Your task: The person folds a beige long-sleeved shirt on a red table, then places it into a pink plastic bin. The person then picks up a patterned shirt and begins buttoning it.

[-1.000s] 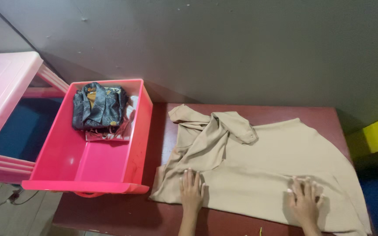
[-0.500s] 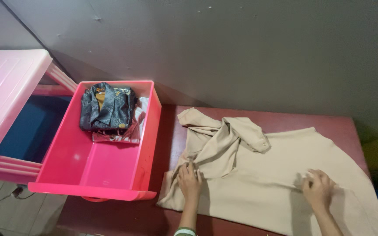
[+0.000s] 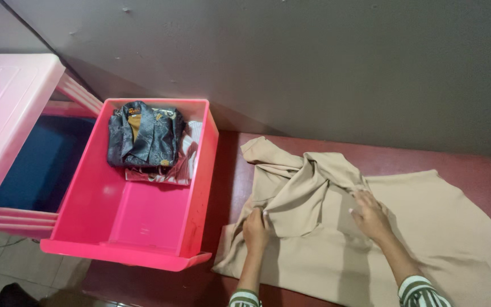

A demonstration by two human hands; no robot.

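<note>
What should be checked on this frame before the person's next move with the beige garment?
1. Left hand grips the beige garment at a fold: ok.
2. Right hand lies on the garment near the bunched sleeve: ok; whether it pinches cloth, cannot tell.
3. Garment lies flat: not ok, the upper left part is bunched.
4. Garment fully on the dark red table: cannot tell, the near edge runs out of frame.
5. Pink drawer pulled open with free space: ok; the folded dark shirt fills only the far end.
</note>
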